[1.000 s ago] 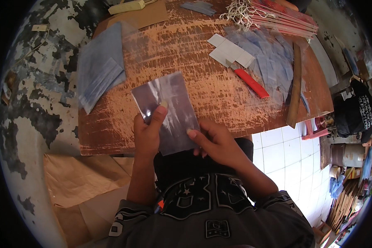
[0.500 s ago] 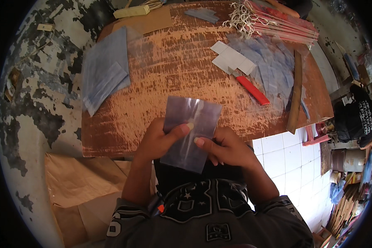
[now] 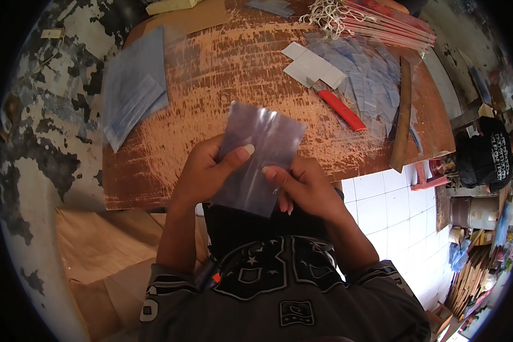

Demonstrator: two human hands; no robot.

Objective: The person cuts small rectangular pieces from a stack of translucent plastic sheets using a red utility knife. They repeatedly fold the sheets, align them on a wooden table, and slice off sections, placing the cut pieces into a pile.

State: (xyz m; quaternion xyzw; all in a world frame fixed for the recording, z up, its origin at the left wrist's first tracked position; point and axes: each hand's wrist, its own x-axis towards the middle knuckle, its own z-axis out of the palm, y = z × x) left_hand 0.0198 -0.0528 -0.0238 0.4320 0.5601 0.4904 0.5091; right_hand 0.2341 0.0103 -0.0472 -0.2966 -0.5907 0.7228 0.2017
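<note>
A stack of glossy, see-through greyish plastic sheets (image 3: pixel 262 137) is held between my two hands over the table's near edge; how many sheets cannot be told. My left hand (image 3: pixel 205 171) grips its left side, thumb across the top face and the other fingers behind. On the lower right side, my right hand (image 3: pixel 308 185) pinches the plastic with its thumb in front and fingers underneath. Beyond my hands, a red-handled cutter knife (image 3: pixel 342 110) lies with its blade toward some white card pieces (image 3: pixel 313 65).
Large bluish plastic sheets (image 3: pixel 134 80) are stacked on the worn wooden table (image 3: pixel 211 74) at left. Cut plastic pieces (image 3: pixel 370 80) and a wooden strip (image 3: pixel 403 114) lie at right, below red rods with white strings (image 3: pixel 376 31). Brown paper (image 3: pixel 108 245) stands at lower left.
My hands and the plastic have moved slightly up and left in the picture, and the plastic tilts a little more. The table view has shifted too; both grips stay the same.
</note>
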